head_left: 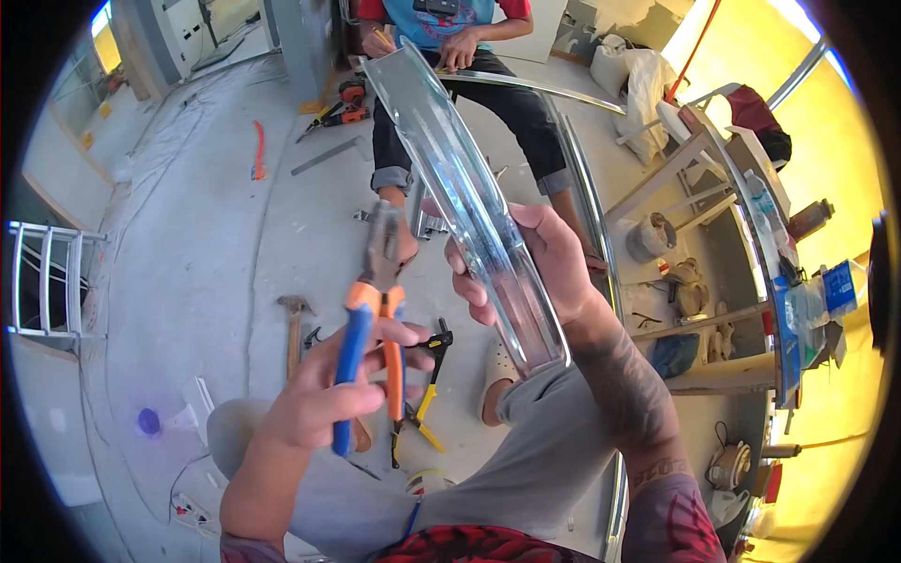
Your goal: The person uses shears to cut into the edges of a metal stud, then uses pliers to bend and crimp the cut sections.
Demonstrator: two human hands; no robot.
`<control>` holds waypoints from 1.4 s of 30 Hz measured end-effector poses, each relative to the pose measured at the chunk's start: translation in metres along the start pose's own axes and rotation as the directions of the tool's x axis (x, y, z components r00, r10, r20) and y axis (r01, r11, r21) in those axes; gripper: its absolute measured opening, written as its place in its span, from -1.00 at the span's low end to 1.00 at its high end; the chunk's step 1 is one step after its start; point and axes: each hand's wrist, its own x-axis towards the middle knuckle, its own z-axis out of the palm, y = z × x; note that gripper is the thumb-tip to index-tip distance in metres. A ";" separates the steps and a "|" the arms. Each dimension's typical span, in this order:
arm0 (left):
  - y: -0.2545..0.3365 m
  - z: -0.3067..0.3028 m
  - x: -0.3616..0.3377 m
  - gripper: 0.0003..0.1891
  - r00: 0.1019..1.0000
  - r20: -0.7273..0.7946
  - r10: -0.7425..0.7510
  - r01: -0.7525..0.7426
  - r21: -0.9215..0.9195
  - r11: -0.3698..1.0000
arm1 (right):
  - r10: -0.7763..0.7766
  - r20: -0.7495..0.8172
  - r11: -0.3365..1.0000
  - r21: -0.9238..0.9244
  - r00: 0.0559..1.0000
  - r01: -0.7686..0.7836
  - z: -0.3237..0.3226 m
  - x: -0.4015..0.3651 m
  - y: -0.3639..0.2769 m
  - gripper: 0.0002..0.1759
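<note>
My left hand [324,389] is closed around the blue and orange handles of a pair of pliers [383,253], whose jaws point up and away from me. In my right hand [554,253] is a shiny metal channel [469,206], gripped near its middle with the thumb on the near side. The channel slants from upper left down toward my knee, its open side facing me. Between the plier jaws and the channel there is a gap. Below them, yellow and black snips [427,403] lie on the floor, partly hidden by my left hand.
A co-worker [450,38] sits opposite, one hand holding a pencil-like stick over a long metal strip [535,86]. A hammer [294,328] and red drills [352,103] are on the floor. At right stands a cluttered wooden table [751,202]; a ladder [58,281] is at left.
</note>
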 end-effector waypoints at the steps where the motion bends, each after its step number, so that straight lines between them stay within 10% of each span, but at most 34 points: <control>1: 0.004 0.003 -0.002 -0.39 0.998 0.052 0.021 -0.009 -0.214 0.977 | -0.003 -0.007 1.000 -0.002 1.000 0.003 -0.003 0.000 -0.002 -0.36; 9: 0.016 -0.009 -0.009 -0.24 0.998 0.030 0.047 -0.047 -0.003 0.999 | 0.055 0.277 0.971 0.209 0.959 -0.116 0.002 0.005 -0.003 -0.23; 11: 0.022 -0.005 -0.012 -0.28 1.000 -0.011 0.018 -0.015 0.272 0.962 | -0.181 -0.059 0.945 -0.288 0.982 0.157 0.006 0.004 0.004 -0.31; 13: 0.022 -0.001 -0.011 -0.31 0.998 -0.058 -0.003 0.033 0.525 0.850 | -0.184 -0.032 0.873 -0.464 0.982 0.148 0.006 0.003 0.008 -0.40; 15: 0.014 0.000 -0.003 -0.37 0.958 0.114 0.262 -0.249 0.781 0.572 | -0.410 -0.079 0.621 -0.754 0.909 0.215 0.024 0.001 0.013 -0.29; 32: -0.001 0.014 0.004 -0.58 0.957 -0.020 0.291 -0.168 0.780 0.603 | -0.574 0.224 0.182 -0.903 0.788 0.389 0.028 0.002 0.023 0.05; 42: -0.007 0.009 0.007 -0.65 0.940 -0.062 0.335 -0.148 0.810 0.567 | -0.488 0.038 0.488 -0.817 0.872 0.309 0.032 -0.002 0.030 -0.03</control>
